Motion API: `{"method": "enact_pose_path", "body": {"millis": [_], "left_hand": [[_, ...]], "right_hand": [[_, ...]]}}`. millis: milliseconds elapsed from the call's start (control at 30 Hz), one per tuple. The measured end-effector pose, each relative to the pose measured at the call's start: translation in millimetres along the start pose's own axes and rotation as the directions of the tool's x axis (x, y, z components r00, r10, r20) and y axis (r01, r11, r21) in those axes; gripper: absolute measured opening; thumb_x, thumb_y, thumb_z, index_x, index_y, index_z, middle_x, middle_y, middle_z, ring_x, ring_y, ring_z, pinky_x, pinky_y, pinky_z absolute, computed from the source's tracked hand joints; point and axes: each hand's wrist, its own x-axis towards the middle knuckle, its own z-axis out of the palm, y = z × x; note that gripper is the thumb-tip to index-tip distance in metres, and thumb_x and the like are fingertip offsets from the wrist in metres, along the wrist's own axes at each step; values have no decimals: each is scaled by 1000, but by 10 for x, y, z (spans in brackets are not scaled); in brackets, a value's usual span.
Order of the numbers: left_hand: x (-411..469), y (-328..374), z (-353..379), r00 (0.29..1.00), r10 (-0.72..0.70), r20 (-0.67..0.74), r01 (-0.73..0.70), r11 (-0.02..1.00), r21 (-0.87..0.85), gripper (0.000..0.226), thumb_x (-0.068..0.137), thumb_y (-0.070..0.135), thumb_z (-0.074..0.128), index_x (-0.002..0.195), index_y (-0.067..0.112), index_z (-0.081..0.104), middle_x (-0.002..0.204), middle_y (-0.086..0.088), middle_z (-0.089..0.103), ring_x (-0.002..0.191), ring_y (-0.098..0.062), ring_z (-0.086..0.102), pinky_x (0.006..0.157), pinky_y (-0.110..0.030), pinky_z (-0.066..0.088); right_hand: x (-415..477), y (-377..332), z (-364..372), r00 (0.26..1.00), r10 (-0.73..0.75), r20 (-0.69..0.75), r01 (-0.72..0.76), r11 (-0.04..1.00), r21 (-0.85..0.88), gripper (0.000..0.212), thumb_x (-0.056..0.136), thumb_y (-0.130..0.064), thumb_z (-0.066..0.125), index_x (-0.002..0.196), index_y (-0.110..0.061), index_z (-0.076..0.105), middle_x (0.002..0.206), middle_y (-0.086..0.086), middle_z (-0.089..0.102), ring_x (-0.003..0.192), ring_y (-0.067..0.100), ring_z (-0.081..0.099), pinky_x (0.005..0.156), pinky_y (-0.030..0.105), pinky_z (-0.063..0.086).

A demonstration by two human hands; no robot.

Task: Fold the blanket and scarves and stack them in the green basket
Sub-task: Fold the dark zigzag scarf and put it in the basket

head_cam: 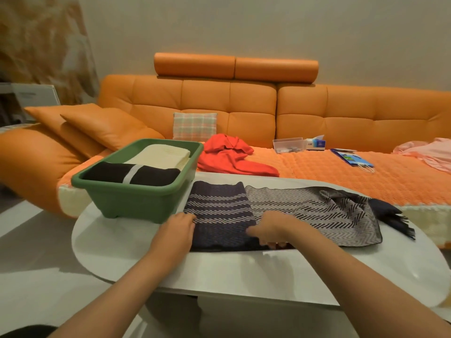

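White table (122, 245), left hand (179, 228), right hand (271, 230) holding scarf (305, 211)

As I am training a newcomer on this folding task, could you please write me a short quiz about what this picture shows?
1. Short answer: which of the hands touches the end of the herringbone scarf nearest the green basket?
2. Multiple choice: what lies in the basket? A) a folded black cloth and a folded cream cloth; B) two pillows; C) nothing.
3. True or false: the scarf is folded along its whole length.

Key
1. The left hand.
2. A.
3. False: its right part lies spread out on the white table.
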Motion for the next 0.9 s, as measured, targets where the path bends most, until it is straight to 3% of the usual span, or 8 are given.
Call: {"method": "enact_pose_path", "body": {"millis": [133, 233, 300, 400, 533, 600, 767, 900], "left_hand": [[38, 36, -58, 956, -278, 94, 245, 932, 266, 43, 99, 46, 44, 122, 11, 55, 120, -9, 56, 111, -26, 54, 92, -37, 44], [89, 70, -30, 923, -354, 151, 318, 923, 217, 41, 97, 41, 47, 121, 8, 55, 124, -11, 55, 113, -28, 54, 92, -37, 44], [147, 114, -7, 920, -360, 157, 350, 932, 89, 31, 96, 26, 46, 118, 7, 57, 122, -13, 56, 111, -31, 55, 92, -38, 45], [245, 231, -49, 922, -367, 125, 384, 910, -156, 25, 97, 22, 44, 114, 7, 55, 114, -11, 59, 104, -31, 57, 83, -35, 45], [389, 501, -114, 943, -306, 129, 331, 830, -449, 16, 98, 28, 49, 96, 12, 51, 92, -4, 58, 86, -23, 54, 69, -35, 37], [480, 668, -119, 957, -253, 139, 285, 748, -600, 17, 97, 26, 53, 87, 13, 51, 81, 0, 56, 76, -17, 52, 65, -34, 38], [827, 1183, -89, 984, -141, 112, 176, 626, -759, 17, 97, 19, 56, 82, 14, 50, 75, -1, 49, 71, -14, 46, 65, -31, 36], [1092, 1749, 63, 990, 3, 141, 106, 652, -751, 21, 97, 23, 57, 78, 21, 47, 73, 2, 46, 69, -12, 43, 64, -31, 32]], "right_hand": [[277, -96, 180, 871, -153, -467, 70, 979, -190, 27, 97, -40, 43, 103, -20, 60, 110, 4, 65, 104, 28, 59, 84, 38, 47], [443, -34, 490, 956, -211, -202, 169, 964, -206, 57, 102, -50, 33, 152, -22, 31, 160, 10, 25, 147, 29, 21, 117, 47, 23], [503, 7, 663, 986, -153, -62, 141, 976, -165, 67, 104, -55, 19, 160, -24, 0, 166, 7, -9, 153, 26, -10, 123, 49, 1], [517, 1, 754, 987, -149, -51, 141, 980, -143, 68, 103, -57, 14, 158, -26, -12, 164, 7, -21, 151, 25, -20, 122, 48, -9], [459, 44, 622, 982, -182, -52, 179, 983, -51, 70, 105, -51, 28, 159, -23, -5, 166, 7, -11, 153, 22, -12, 123, 43, -6], [393, 105, 478, 979, -199, -48, 205, 960, 190, 68, 104, -44, 40, 160, -24, 6, 167, 4, 7, 153, 21, 9, 121, 36, 10], [322, 417, -52, 953, -66, -294, 259, 680, 686, 51, 101, -34, 52, 150, -21, 42, 152, -2, 44, 133, 17, 44, 104, 31, 36], [312, 887, -431, 977, 81, -200, 156, 370, 916, 46, 103, -41, 44, 144, -21, 46, 131, 2, 59, 114, 21, 59, 91, 40, 47]]}}
